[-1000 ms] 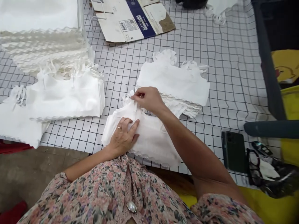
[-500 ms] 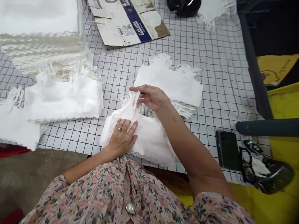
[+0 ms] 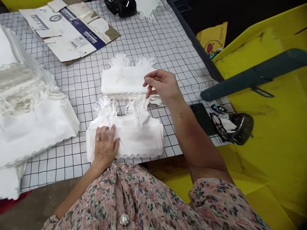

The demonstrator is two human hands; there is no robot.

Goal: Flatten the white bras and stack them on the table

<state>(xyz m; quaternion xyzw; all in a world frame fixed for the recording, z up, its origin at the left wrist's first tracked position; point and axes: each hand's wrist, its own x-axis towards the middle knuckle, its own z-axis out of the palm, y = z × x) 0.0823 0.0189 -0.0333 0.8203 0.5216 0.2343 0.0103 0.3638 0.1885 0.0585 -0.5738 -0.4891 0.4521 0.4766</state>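
Logging the head view: the left hand, ring on one finger, lies flat on the near stack of white cloth pieces, over its lower edge. The stack sits squared on the grid-lined counter, scalloped hem toward the person, with bunches of cut white strips standing at its far side.

The right hand is raised, fingers loosely curled, just beyond the near stack and over the right end of a second white stack. Whether its fingertips touch that stack cannot be told. The hands are well apart, neither clamped on anything.

Left of the near stack: a large pile of white cloth. Beyond it: flattened cardboard and a black item. Right of it: a dark phone, eyeglasses and a glossy dark pouch, then a yellow bin with a dark teal bar across it. Below it: the floral blouse with a pearl button.
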